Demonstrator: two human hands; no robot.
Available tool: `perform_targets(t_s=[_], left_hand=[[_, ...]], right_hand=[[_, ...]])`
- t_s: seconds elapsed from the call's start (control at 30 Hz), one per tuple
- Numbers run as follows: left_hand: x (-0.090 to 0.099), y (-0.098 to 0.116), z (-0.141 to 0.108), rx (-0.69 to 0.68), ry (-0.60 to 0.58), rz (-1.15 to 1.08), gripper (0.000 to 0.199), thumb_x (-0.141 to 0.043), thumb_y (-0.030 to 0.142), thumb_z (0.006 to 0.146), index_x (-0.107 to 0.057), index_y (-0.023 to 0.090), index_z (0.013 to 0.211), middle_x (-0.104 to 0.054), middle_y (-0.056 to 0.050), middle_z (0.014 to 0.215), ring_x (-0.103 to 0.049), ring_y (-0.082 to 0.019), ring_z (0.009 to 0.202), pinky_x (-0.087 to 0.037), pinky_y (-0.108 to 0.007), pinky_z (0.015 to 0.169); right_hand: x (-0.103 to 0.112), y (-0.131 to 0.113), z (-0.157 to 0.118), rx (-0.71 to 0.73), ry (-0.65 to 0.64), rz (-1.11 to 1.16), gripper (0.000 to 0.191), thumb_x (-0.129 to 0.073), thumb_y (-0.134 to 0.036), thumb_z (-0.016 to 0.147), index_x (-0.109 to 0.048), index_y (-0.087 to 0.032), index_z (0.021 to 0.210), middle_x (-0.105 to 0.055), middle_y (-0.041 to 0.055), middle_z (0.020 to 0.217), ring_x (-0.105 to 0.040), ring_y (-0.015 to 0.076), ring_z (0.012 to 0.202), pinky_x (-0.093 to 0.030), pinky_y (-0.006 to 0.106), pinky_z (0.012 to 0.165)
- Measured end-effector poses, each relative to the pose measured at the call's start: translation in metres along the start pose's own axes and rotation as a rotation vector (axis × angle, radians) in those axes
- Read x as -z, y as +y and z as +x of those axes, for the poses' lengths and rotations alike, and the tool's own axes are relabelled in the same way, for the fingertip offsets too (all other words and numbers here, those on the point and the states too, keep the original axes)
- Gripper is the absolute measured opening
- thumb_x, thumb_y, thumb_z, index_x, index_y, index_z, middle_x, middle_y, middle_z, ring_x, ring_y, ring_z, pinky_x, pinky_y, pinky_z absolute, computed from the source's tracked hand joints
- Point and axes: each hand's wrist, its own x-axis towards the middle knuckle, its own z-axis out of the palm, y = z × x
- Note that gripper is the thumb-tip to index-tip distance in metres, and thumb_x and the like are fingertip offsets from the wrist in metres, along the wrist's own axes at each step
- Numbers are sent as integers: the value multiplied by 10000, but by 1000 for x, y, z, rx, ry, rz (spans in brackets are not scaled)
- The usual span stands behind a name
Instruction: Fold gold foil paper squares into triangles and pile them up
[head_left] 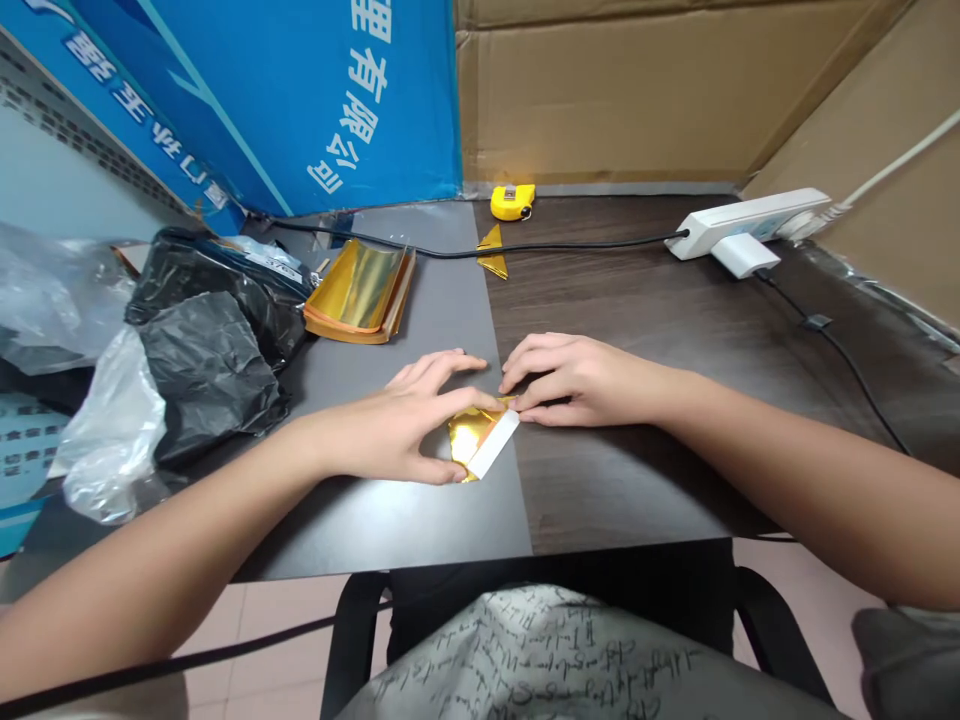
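Observation:
A partly folded sheet of gold foil paper lies on the desk between my hands, with a white strip along its right edge. My left hand spans the sheet, its thumb on the lower corner and its index finger near the top, holding it down. At the upper right corner, the bent fingertips of my right hand pinch the paper. The fingers partly cover that corner. Behind my left hand sits a curved stack of gold foil sheets.
Folded gold triangles lie under a black cable, near a yellow tape measure. A white power strip stands at the back right. Crumpled black plastic bags fill the left side. Cardboard panels border the desk.

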Motion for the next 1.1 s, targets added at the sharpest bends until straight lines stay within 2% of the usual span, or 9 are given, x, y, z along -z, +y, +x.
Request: perform_targets(t_s=[0.13, 0.3, 0.5, 0.6, 0.67, 0.77, 0.83, 0.97, 1.1], left_hand=[[0, 15, -6, 65, 99, 87, 528, -733, 447, 871, -528, 264, 1321, -510, -111, 1276, -508, -283, 1150, -473, -468, 986], [-17, 38, -20, 31, 225, 197, 141, -563, 328, 1011, -623, 214, 955, -624, -40, 1005, -543, -196, 906, -410, -334, 767], [-40, 48, -37, -47, 415, 267, 222, -496, 141, 1019, -697, 211, 1084, -746, -27, 1079, -659, -167, 1023, -493, -308, 842], [-46, 56, -43, -26, 414, 280, 199, -568, 282, 1006, -712, 187, 1106, -744, -71, 1156, -662, -235, 1134, -526, -365, 910], [-51, 63, -47, 0, 400, 281, 313, -614, 440, 977, -715, 170, 1099, -743, -98, 1161, -648, -297, 1197, -535, -418, 931], [-61, 73, -53, -20, 443, 331, 342, -652, 507, 947, -713, 184, 1043, -765, -72, 1105, -671, -294, 1173, -544, -424, 923], [-70, 79, -58, -61, 491, 359, 238, -693, 422, 940, -701, 190, 996, -776, -37, 1076, -697, -258, 1121, -554, -395, 903], [-85, 84, -63, -76, 581, 288, 89, -727, 139, 886, -653, 188, 885, -778, 6, 1013, -697, -231, 1122, -564, -347, 853], [-84, 83, -59, -1, 580, 116, 75, -705, 192, 913, -647, 222, 950, -767, 21, 974, -681, -195, 1079, -552, -338, 824]], right_hand=[[8, -14, 2, -57, -108, -65, 212, -572, -246, 1005, -764, -158, 984, -705, 116, 1157, -591, 239, 1144, -531, 420, 964], [12, -29, -4, -97, -227, -134, 265, -620, -296, 976, -726, -111, 1133, -645, 153, 1292, -580, 289, 1209, -520, 490, 1016], [2, -60, -27, -236, -140, -148, 356, -643, -323, 960, -669, -109, 1244, -676, 160, 1256, -551, 352, 1338, -445, 596, 1143], [-6, -83, -34, -313, -76, -130, 337, -674, -310, 930, -680, -117, 1206, -676, 168, 1206, -574, 358, 1318, -462, 629, 1128], [-12, -97, -38, -325, -43, -141, 263, -663, -299, 931, -696, -131, 1130, -683, 148, 1119, -588, 349, 1300, -470, 639, 1121], [-24, -113, -44, -270, 21, -225, 304, -675, -394, 936, -708, -134, 1091, -700, 139, 1067, -621, 353, 1243, -490, 646, 1102], [-31, -120, -47, -226, 60, -260, 301, -683, -406, 937, -717, -136, 1066, -721, 128, 1047, -647, 339, 1190, -524, 624, 1070], [-38, -126, -49, -224, 133, -254, 60, -679, -145, 920, -720, -134, 962, -749, 73, 970, -686, 271, 1088, -571, 509, 1017], [-38, -125, -46, -278, 147, -174, 46, -680, -194, 936, -709, -162, 922, -748, 38, 913, -685, 263, 1080, -541, 499, 1028]])
